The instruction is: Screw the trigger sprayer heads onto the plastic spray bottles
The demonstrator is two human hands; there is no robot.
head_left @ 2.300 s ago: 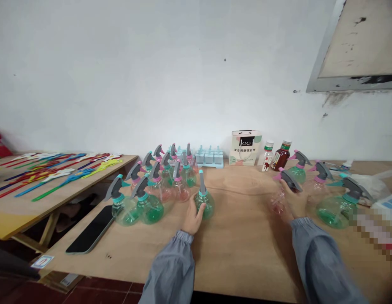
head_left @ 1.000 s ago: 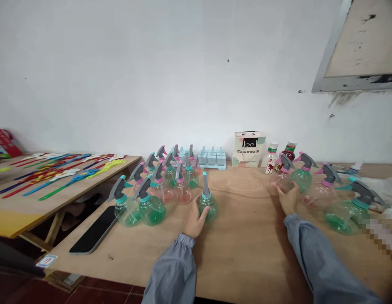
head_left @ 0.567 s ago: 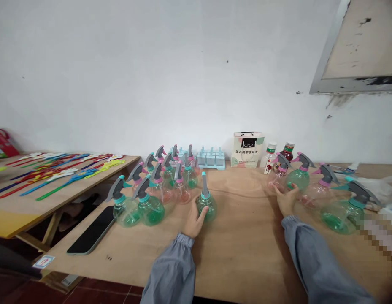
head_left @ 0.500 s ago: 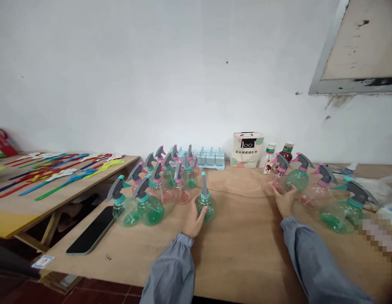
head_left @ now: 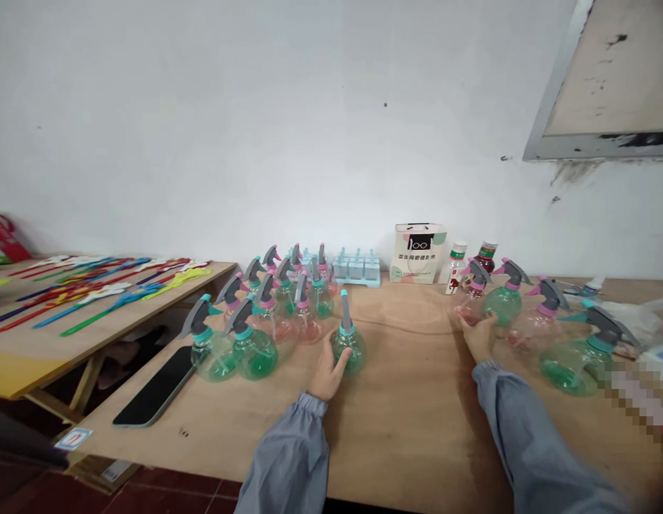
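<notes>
Centre frame, on the plywood table (head_left: 406,407), the left hand (head_left: 325,371) cups a green spray bottle (head_left: 349,350), fingers curled round its belly and thumb across the front. Over to the right, the right hand (head_left: 478,337) lies loose and spread, fingertips at the foot of a pink spray bottle (head_left: 467,305). Thin clear plastic: probably light, slick and easily dented, so the neck under the trigger looks the surest hold. Bare wood all round, a phone (head_left: 154,389) lower left, a white wall (head_left: 256,143) behind.
</notes>
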